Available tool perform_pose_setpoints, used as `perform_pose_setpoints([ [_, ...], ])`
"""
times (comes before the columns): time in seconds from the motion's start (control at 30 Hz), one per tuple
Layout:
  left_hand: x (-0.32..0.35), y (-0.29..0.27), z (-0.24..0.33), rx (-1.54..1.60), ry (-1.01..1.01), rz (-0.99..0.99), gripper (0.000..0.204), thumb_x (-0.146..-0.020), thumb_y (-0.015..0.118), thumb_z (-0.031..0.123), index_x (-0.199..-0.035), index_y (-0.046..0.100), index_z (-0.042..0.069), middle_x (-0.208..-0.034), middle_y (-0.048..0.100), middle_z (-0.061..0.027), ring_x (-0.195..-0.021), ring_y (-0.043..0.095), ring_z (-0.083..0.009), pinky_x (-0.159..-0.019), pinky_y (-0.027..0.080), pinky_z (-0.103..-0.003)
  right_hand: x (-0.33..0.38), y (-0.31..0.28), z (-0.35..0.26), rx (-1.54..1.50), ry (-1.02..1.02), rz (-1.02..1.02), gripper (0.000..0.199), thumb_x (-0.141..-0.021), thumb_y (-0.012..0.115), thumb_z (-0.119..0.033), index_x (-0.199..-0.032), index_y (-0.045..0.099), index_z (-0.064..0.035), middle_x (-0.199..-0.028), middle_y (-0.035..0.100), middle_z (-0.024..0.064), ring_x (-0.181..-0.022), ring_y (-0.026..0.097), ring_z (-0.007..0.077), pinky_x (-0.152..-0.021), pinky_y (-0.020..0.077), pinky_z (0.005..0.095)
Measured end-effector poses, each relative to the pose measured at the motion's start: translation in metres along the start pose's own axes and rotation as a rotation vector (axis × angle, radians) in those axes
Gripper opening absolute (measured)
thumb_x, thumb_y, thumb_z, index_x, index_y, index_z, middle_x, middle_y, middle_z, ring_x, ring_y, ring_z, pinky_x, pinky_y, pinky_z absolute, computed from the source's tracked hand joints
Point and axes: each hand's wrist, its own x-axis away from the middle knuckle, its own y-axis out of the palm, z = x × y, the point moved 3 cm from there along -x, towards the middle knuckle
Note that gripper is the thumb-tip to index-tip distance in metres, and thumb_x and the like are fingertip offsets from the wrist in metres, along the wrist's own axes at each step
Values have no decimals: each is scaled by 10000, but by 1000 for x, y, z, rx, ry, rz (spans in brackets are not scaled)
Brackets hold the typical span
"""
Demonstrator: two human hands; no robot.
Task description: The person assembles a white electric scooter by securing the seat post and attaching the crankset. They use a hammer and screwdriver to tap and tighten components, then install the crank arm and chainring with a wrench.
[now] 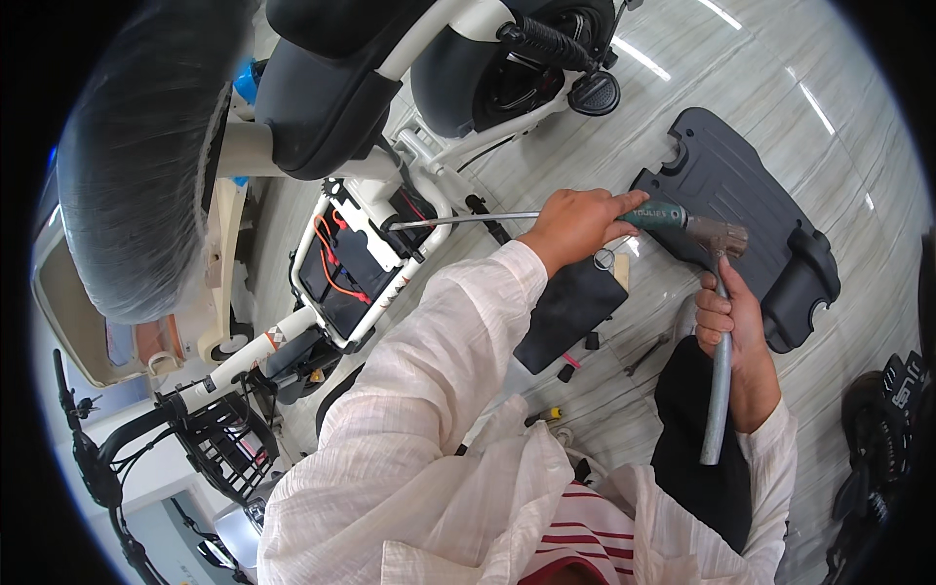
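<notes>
A long screwdriver (655,214) with a green handle is gripped in my left hand (580,226), its fingers closed round the handle. The steel shaft runs left, its tip at a white metal bracket (375,239) in the open frame of a white electric bike (255,353). My right hand (738,317) is wrapped round the metal handle of a hammer (718,390). The hammer's worn head is at the butt of the screwdriver handle; whether they touch, I cannot tell. Inside the frame, below the bracket, lies a black battery (343,292) with orange cables (323,258).
A large black plastic cover (756,200) lies on the tiled floor beyond my hands. Nearer are a black flat case (570,317), a wrench (645,357) and small black pieces (566,372). A plastic-wrapped seat (141,185) overhangs the left, with a rear wheel (531,83) at the top.
</notes>
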Motion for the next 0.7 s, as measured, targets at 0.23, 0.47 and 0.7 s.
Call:
perform_pose_setpoints([
  [0.23, -1, -3, 2, -23, 7, 8, 495, -883, 619, 427, -1346, 546, 266, -826, 653, -47, -760, 652, -263, -674, 505, -392, 7, -1, -16, -80, -153, 3, 347, -995, 483, -450, -824, 491, -148, -524, 355, -74, -331, 305, 37, -302, 293, 220],
  [0.47, 1, 0, -9, 32, 35, 51, 498, -889, 611, 429, -1353, 534, 266, -833, 656, -38, -766, 652, -264, -675, 505, -388, 15, 18, 2, 163, -132, 80, 350, -995, 478, -458, -841, 477, -144, -530, 349, -74, -331, 283, 34, -291, 288, 222],
  [0.7, 3, -7, -3, -23, 8, 30, 504, -885, 613, 432, -1352, 532, 260, -838, 663, -31, -763, 655, -258, -677, 510, -387, 13, 10, -16, -23, -275, 64, 353, -998, 466, -462, -838, 492, -148, -537, 344, -73, -344, 292, 31, -294, 285, 222],
])
